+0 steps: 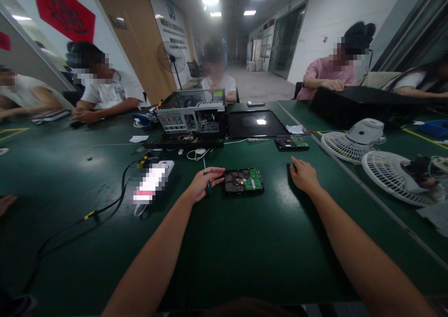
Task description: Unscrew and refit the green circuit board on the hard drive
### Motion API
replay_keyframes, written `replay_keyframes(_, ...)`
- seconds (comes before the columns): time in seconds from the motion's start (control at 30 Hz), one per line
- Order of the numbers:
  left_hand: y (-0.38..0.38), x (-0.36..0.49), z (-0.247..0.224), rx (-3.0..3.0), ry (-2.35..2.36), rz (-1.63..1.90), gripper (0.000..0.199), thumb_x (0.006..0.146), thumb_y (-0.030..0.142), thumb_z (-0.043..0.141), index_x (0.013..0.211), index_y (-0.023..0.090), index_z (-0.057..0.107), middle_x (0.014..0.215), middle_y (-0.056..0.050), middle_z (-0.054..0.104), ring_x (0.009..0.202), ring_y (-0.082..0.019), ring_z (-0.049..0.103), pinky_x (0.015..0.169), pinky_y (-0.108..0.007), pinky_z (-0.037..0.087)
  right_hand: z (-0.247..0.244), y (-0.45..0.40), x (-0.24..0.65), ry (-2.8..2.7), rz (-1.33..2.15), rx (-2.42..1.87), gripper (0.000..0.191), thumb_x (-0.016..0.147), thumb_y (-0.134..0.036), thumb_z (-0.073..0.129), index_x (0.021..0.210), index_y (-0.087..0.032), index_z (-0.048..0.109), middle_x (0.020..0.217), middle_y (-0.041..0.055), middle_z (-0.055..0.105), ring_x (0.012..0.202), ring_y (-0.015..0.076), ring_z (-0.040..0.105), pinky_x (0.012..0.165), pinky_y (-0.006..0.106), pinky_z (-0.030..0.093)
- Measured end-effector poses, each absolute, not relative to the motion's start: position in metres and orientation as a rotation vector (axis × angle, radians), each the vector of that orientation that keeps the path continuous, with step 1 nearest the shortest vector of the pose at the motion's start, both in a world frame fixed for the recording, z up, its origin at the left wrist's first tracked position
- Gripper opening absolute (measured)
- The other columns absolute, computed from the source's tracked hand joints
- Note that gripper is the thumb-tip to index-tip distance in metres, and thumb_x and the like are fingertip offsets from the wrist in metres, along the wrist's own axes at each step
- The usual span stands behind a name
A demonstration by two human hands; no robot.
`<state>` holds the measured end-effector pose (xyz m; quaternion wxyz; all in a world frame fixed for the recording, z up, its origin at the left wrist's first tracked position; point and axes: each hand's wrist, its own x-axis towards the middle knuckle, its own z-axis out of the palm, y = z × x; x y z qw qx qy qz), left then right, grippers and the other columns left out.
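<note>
Dark green bench [245, 251], glossy under ceiling lights, in a big shared room with people seated along the far side. Black rectangular hard drive with a green circuit board [241, 182] lies flat near the middle, between both hands. Left hand [200, 183]: grip closed around a dark-handled screwdriver with a thin metal shaft [208, 188], shaft pointing away from the person; fingertips at the drive's left edge, contact unclear. Right hand [304, 174]: fingers gathered low at the bench beside tiny dark bits, probably screws [286, 162]; can't tell if the grip pinches anything.

Risks, judged: loose bits could roll or get lost if the right hand sweeps sideways, being so small on a dark, smooth top. Drive could slide if bumped, nothing seen clamping it. Screwdriver tip might scratch the exposed board if the left wrist swings over it.

Containers: grey metal computer case [171, 122], open-sided, with wiring and metal framework inside; finer parts too blurred to name. White round plastic fan grille [380, 170], lower of two at right, has dark motor-like parts lying on it. Second hard drive with a green board [292, 142] sits farther off, outside any container.
</note>
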<state>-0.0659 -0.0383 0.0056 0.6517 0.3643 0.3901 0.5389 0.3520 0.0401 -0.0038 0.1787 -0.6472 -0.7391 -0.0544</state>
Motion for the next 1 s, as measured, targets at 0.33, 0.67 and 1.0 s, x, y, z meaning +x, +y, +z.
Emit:
replay_keyframes(0.33, -0.039, -0.066, 0.006, 0.803, 0.891, 1.224, 0.019, 0.084, 0.006, 0.072, 0.103, 0.011, 0.074, 0.129, -0.018, 0.069, 0.124, -0.029, 0.064, 0.111, -0.045, 0.051, -0.002, 0.052, 0.384, -1.895, -0.126, -1.908, 0.054, 0.093, -0.021, 0.039, 0.140, -0.002, 0.055, 0.139, 0.0226, 0.061, 0.129, 0.0327, 0.055, 0.112, 0.048, 0.039)
replay_keyframes(0.67, -0.038, -0.066, 0.006, 0.802, 0.885, 1.230, 0.020, 0.084, 0.005, 0.071, 0.103, 0.010, 0.074, 0.129, -0.018, 0.069, 0.124, -0.029, 0.064, 0.110, -0.045, 0.051, -0.007, 0.050, 0.380, -1.987, -0.105, -1.992, 0.051, 0.096, -0.027, 0.038, 0.142, -0.018, 0.057, 0.143, 0.0126, 0.061, 0.130, 0.0357, 0.051, 0.104, 0.055, 0.042)
replay_keyframes(1.0, -0.040, -0.065, 0.008, 0.803, 0.896, 1.229, 0.019, 0.085, 0.005, 0.070, 0.103, 0.011, 0.074, 0.129, -0.018, 0.069, 0.125, -0.029, 0.064, 0.111, -0.047, 0.051, 0.004, 0.044, 0.376, -1.976, -0.243, -1.967, 0.042, 0.095, -0.025, 0.041, 0.121, -0.015, 0.073, 0.116, 0.0145, 0.073, 0.105, 0.0290, 0.064, 0.095, 0.040, 0.045)
